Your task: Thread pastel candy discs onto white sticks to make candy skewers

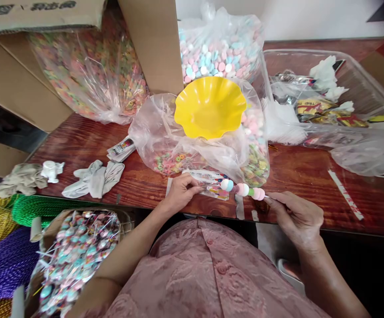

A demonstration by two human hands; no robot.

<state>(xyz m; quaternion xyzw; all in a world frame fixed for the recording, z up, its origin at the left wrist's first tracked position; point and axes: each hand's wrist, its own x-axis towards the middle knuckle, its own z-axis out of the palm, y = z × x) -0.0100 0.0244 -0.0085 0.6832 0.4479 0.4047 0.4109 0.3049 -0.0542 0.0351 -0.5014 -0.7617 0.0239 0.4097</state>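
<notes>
Right hand (298, 218) pinches thin stick (267, 197) of pink-white-blue, round-pieced candy skewer (243, 189); likely light, soft, squashable: best held by stick. Left hand (179, 193) at skewer's nine o'clock, grip unclear.

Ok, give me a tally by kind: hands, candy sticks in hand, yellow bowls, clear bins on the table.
Hands: 2 (left hand, right hand)
Candy stick: 1
Bowl: 1
Bin: 1
Total: 5
</notes>
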